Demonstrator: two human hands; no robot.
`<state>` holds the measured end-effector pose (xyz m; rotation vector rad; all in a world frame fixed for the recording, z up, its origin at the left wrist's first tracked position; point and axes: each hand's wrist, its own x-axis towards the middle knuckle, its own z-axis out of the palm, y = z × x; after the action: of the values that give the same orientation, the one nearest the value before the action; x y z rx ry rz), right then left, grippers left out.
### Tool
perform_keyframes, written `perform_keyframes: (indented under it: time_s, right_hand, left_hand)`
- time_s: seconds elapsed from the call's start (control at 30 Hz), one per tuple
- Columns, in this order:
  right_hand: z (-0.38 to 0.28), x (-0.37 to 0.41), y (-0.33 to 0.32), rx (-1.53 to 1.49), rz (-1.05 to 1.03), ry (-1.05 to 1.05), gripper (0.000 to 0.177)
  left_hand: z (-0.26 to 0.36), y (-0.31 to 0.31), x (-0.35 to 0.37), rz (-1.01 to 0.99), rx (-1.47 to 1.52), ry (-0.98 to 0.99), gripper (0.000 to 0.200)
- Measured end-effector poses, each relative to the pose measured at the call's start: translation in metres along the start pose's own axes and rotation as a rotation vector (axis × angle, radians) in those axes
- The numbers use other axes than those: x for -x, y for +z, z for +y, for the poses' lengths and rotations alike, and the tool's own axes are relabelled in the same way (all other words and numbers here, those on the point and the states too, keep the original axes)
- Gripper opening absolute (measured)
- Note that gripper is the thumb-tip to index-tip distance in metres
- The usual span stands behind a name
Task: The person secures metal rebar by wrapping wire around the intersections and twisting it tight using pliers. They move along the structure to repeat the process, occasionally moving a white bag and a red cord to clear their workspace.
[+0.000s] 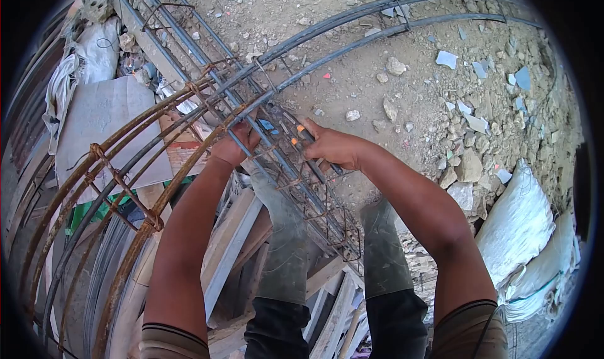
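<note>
A long rebar cage (286, 164) of straight steel bars and thin square stirrups runs diagonally between my legs. Curved rebar (340, 28) crosses it near the middle. My left hand (236, 146) is closed at this crossing, its fingers curled in among the bars and partly hidden by them; what they hold does not show. On the other side of the cage, my right hand (330, 146) is wrapped round pliers (308, 134) with dark, orange-marked handles. The jaws of the tool are hard to make out against the bars.
Rusty curved bars (126, 189) sweep across the left side. Wooden planks (229, 236) lie below them, by my boots (280, 246). Stones and tile pieces (447, 59) are scattered on the dirt. White sacks (519, 224) lie at right, and a grey board (104, 123) at left.
</note>
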<state>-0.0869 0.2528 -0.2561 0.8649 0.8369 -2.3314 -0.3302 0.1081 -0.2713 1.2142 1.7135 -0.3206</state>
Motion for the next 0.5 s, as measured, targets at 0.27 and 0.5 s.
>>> perform_keyframes:
  time_s: [0.27, 0.5]
  right_hand:
    - [0.004, -0.004, 0.017, 0.738, 0.323, -0.074, 0.081]
    - [0.020, -0.003, -0.034, 0.714, 0.286, 0.016, 0.077]
  left_hand:
    - [-0.011, 0.016, 0.000, 0.165, -0.094, 0.115, 0.071]
    - [-0.005, 0.013, 0.000, 0.171, -0.025, 0.060, 0.069]
